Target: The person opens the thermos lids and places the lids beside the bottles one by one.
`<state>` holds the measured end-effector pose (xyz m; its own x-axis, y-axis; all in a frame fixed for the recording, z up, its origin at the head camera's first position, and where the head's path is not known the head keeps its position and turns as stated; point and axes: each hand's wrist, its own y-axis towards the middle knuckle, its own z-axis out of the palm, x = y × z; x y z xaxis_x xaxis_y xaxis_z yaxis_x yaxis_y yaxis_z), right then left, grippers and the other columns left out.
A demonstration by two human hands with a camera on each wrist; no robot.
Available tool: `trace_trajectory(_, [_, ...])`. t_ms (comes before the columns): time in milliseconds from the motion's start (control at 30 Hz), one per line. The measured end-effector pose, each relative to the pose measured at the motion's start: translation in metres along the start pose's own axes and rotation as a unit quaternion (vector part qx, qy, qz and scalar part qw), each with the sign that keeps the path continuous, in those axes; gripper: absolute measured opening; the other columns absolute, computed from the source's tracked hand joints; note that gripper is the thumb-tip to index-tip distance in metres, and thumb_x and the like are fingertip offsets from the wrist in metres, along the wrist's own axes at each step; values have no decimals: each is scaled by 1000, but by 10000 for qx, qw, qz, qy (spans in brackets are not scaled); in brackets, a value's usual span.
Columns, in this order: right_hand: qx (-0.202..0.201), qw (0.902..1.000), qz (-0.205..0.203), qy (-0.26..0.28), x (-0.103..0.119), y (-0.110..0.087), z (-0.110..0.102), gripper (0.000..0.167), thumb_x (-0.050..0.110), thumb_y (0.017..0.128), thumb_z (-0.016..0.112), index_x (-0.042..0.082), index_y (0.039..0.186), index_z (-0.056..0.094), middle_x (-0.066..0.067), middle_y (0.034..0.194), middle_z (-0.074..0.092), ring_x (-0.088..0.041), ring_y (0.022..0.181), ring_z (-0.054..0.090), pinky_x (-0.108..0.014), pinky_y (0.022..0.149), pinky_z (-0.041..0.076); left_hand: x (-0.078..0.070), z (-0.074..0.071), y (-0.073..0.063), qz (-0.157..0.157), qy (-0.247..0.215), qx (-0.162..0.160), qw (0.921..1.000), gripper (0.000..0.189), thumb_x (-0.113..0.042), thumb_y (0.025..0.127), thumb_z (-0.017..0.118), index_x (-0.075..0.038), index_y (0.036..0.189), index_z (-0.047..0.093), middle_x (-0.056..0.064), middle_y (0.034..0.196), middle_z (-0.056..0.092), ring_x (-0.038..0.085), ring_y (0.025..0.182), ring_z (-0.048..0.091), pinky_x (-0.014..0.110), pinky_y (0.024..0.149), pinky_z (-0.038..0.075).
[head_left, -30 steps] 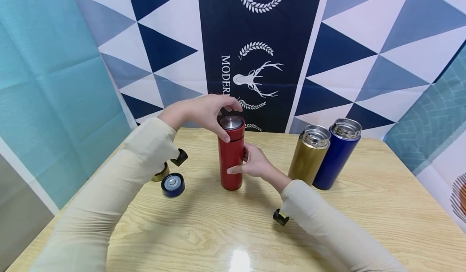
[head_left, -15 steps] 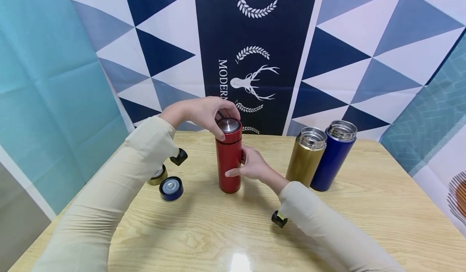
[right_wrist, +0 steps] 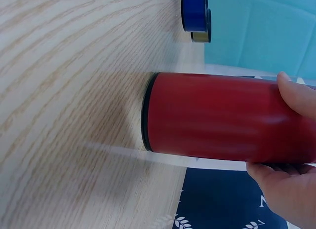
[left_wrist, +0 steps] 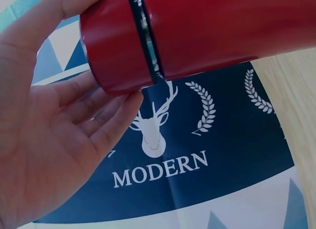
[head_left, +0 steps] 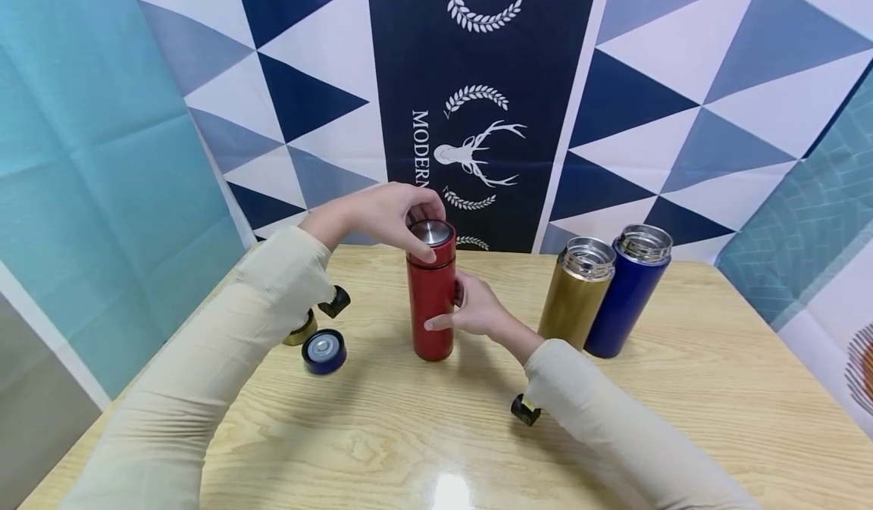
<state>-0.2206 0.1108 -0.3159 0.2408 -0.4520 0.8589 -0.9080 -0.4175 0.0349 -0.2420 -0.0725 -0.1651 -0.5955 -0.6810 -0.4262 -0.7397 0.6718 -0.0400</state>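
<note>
A red vacuum flask (head_left: 431,301) stands upright mid-table. My left hand (head_left: 382,211) reaches over its top and grips the red lid (left_wrist: 116,46), thumb on one side and fingers on the other. The lid has a brushed silver disc on top, and a dark ring with a shiny edge shows between lid and body in the left wrist view. Lower down, my right hand (head_left: 480,309) holds the flask body from the right, thumb across the front and fingers behind. The flask's black base rim (right_wrist: 146,112) is at the tabletop in the right wrist view.
Uncapped gold (head_left: 571,309) and blue (head_left: 627,298) flasks stand close together at the right. A blue lid (head_left: 324,352) lies upturned at the left, beside a gold lid (head_left: 301,333) partly hidden by the left sleeve. A patterned cloth (head_left: 477,55) hangs behind the table.
My left fingers, raised above the far side of the lid a second ago, have come down onto it, and the thumb has shifted along its front. The right hand keeps its hold.
</note>
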Motion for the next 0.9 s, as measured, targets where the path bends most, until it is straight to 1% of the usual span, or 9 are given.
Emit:
trace_trajectory(100, [-14, 10000, -41, 13, 0, 0, -1, 69, 12, 69, 84, 5, 129, 51, -12, 125, 64, -26, 115, 63, -42, 104, 48, -2, 1, 1, -112, 162, -134, 9997, 50, -32, 76, 77, -12, 117, 57, 4, 107, 67, 17, 97, 62, 32, 88, 54])
trace_trajectory(200, [-10, 9999, -78, 76, -1, 1, -1, 69, 11, 69, 84, 5, 129, 51, -12, 125, 64, -26, 115, 63, -41, 104, 48, -3, 3, 1, -199, 244, -203, 9993, 50, -34, 76, 77, -12, 116, 57, 4, 105, 67, 16, 96, 62, 31, 87, 55])
trace_trajectory(400, [-16, 9998, -137, 106, -2, 1, 0, 69, 9, 68, 84, 4, 128, 52, -13, 124, 65, -26, 114, 63, -40, 104, 49, -3, 7, 1, -338, 256, -307, 9986, 48, -38, 76, 77, -11, 110, 57, 5, 100, 67, 17, 91, 62, 29, 82, 55])
trace_trajectory(567, [-10, 9999, -163, 27, -2, 1, 0, 68, 11, 68, 84, 3, 128, 52, -14, 123, 65, -25, 112, 64, -40, 102, 50, -6, 9, 2, -443, 321, -436, 9976, 46, -39, 76, 76, -10, 106, 58, 5, 97, 68, 17, 87, 62, 28, 77, 55])
trace_trajectory(667, [6, 9998, -218, 0, -3, 1, 0, 68, 12, 69, 84, 1, 128, 51, -15, 123, 65, -26, 113, 64, -41, 102, 50, -8, 10, 2, -499, 457, -520, 9963, 46, -40, 76, 75, -9, 105, 59, 5, 95, 68, 17, 85, 62, 27, 75, 55])
trace_trajectory(900, [12, 9998, -117, 180, -3, 1, 1, 70, 9, 69, 83, 2, 130, 50, -15, 126, 63, -28, 117, 63, -41, 104, 49, -13, 12, 5, -715, 802, -627, 9922, 50, -46, 75, 73, -6, 102, 60, 7, 90, 66, 17, 79, 60, 26, 69, 54])
